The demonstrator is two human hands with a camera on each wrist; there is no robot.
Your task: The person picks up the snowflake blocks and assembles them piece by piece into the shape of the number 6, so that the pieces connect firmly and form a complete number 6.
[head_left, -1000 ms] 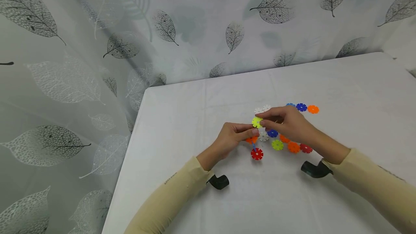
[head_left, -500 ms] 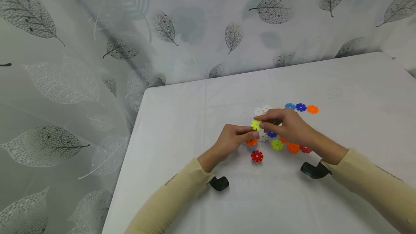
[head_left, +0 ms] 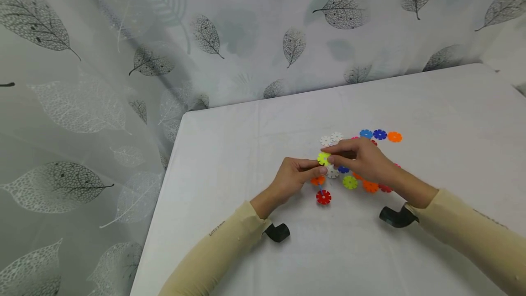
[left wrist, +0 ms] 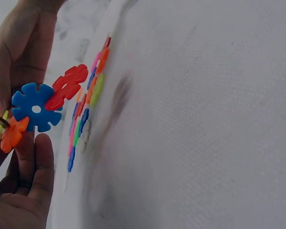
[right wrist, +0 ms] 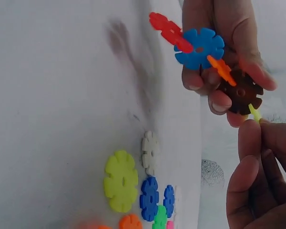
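Note:
Near the middle of the table my left hand (head_left: 287, 176) grips a brown notched disc (right wrist: 240, 93), the end of a short chain of interlocking plastic discs. From it run an orange disc (right wrist: 223, 71), a blue disc (left wrist: 25, 104) and a red disc (left wrist: 66, 88), which hangs lowest in the head view. My right hand (head_left: 365, 161) pinches a yellow disc (head_left: 323, 158) between thumb and fingertips. That disc's edge meets the brown one's rim in the right wrist view. Both hands hold the pieces above the table.
Loose discs lie flat on the white table (head_left: 230, 150) around my right hand: white (head_left: 326, 140), blue (head_left: 380, 134), orange (head_left: 395, 137), yellow-green (head_left: 350, 182) and several more. Black curved pieces (head_left: 277, 232) sit at both wrists. A leaf-patterned curtain (head_left: 246, 35) hangs behind.
Both hands have come slightly down and toward me with the yellow disc and the chain, then stayed nearly still. Their grips look the same.

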